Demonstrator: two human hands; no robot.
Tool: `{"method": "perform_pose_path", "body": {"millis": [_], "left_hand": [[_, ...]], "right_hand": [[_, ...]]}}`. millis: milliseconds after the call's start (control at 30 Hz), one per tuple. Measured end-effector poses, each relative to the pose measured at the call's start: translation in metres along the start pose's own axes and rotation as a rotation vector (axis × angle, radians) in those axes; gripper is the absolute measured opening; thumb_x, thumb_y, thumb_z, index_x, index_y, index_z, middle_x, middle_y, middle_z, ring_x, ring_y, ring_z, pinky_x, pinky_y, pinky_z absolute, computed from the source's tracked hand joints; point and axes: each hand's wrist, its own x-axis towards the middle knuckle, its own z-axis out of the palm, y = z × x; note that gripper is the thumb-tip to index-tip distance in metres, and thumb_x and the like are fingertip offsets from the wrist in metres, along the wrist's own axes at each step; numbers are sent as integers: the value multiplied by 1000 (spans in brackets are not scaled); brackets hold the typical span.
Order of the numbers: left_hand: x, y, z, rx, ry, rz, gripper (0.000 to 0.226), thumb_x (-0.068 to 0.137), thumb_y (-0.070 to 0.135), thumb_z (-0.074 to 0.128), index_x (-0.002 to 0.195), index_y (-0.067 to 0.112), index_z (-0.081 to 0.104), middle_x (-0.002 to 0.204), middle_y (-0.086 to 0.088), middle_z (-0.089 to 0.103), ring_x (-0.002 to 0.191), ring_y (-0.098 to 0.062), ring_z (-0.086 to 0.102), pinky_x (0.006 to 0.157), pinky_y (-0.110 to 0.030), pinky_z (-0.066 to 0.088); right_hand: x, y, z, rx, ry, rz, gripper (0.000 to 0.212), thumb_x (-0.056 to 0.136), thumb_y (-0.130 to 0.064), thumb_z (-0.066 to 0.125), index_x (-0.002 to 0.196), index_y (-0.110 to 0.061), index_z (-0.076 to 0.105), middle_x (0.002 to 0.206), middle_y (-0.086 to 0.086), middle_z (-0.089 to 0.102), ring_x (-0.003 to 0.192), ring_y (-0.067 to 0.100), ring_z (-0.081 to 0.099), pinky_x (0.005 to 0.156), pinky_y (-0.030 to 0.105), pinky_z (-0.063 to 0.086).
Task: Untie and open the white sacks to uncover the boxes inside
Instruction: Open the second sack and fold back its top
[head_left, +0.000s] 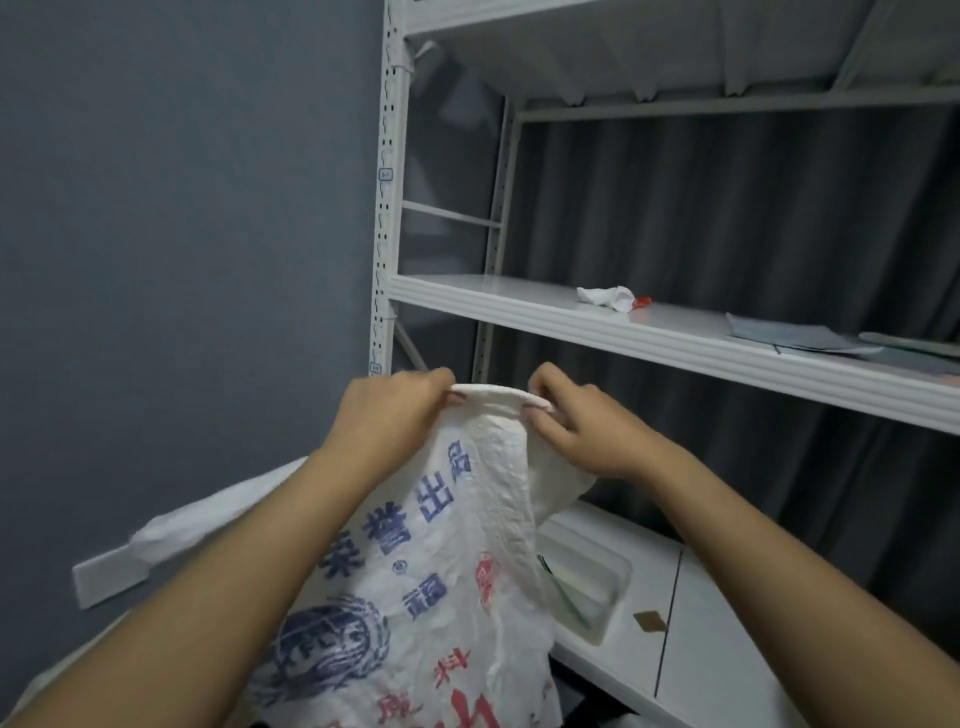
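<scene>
Here, both hands' fingers (540, 402) on sack (467, 545) mouth.

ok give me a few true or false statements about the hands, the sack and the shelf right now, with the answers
1. Both hands pinch the top edge of the white sack, left hand and right hand. True.
2. The sack is plain, with no print. False: it carries blue and red print.
3. A crumpled white tissue lies on the shelf. True.
4. A box is already uncovered in the sack. False: no box shows in the sack.
5. The right hand rests on the shelf. False: it holds the sack's edge, below the shelf.
</scene>
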Motion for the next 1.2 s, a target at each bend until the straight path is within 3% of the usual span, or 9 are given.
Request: {"method": "perform_pose_path", "body": {"millis": [200, 300, 400, 500, 633, 800, 933, 1067, 1200], "left_hand": [[10, 4, 28, -38, -115, 238, 32, 97, 52, 36, 109, 23, 44, 98, 4, 60, 83, -22, 62, 60, -31, 41], [8, -2, 32, -279, -260, 157, 25, 95, 51, 41, 94, 27, 44, 81, 6, 57, 74, -19, 55, 56, -30, 38], [8, 9, 38, -9, -199, 271, 9, 99, 28, 40, 105, 22, 45, 93, 0, 60, 80, -24, 60, 61, -32, 43], [15, 21, 43, 20, -117, 364, 27, 96, 42, 42, 116, 23, 44, 103, 2, 60, 89, -23, 63, 65, -33, 46], [23, 6, 39, -525, -455, 192, 58, 72, 77, 42, 100, 29, 57, 88, 12, 62, 79, -11, 59, 70, -35, 50], [16, 5, 46, -223, -165, 389, 46, 84, 66, 33, 97, 27, 52, 90, 9, 60, 80, -13, 57, 62, -30, 38], [17, -7, 40, -385, -406, 318, 37, 79, 68, 53, 88, 31, 54, 79, 12, 59, 72, -8, 53, 61, -30, 42], [12, -6, 38, -258, -268, 358, 32, 91, 57, 44, 80, 29, 53, 70, 10, 56, 66, -10, 53, 59, -28, 36], [8, 2, 34, -149, -177, 419, 38, 90, 62, 35, 99, 32, 57, 77, 9, 61, 73, -13, 58, 60, -28, 40]], "right_hand": [[-11, 22, 8, -7, -34, 55, 37, 97, -23, 38, 126, -42, 51, 105, -3, 68, 92, 19, 62, 79, 41, 50], [-20, 40, 5, -371, -72, -6, 65, 95, -12, 41, 149, -42, 20, 132, 4, 55, 110, 25, 55, 82, 35, 47], [-20, 36, 7, -346, -232, -44, 83, 90, -13, 46, 148, -50, -2, 153, -3, 28, 133, 19, 37, 98, 35, 44], [-11, 23, 16, -96, -203, -71, 66, 92, -23, 47, 147, -44, 15, 127, -1, 56, 105, 20, 56, 85, 38, 49], [-8, 27, 29, -555, -101, -140, 56, 91, -24, 48, 144, -30, 28, 120, 3, 58, 96, 25, 59, 66, 33, 42], [-11, 22, 30, 178, -207, -78, 23, 96, -44, 49, 104, -27, 61, 91, -5, 65, 79, 10, 59, 71, 34, 47], [-16, 33, 35, -424, 113, -292, 37, 93, -39, 33, 94, -20, 65, 67, -3, 63, 57, 21, 60, 45, 30, 41], [-24, 16, 31, -350, -15, -184, 44, 95, -49, 38, 139, -46, 39, 91, -7, 65, 77, 17, 62, 61, 33, 49], [-23, 4, 36, -346, -95, -148, 59, 96, -18, 43, 149, -33, 21, 122, 2, 56, 96, 22, 56, 69, 34, 44]]}}
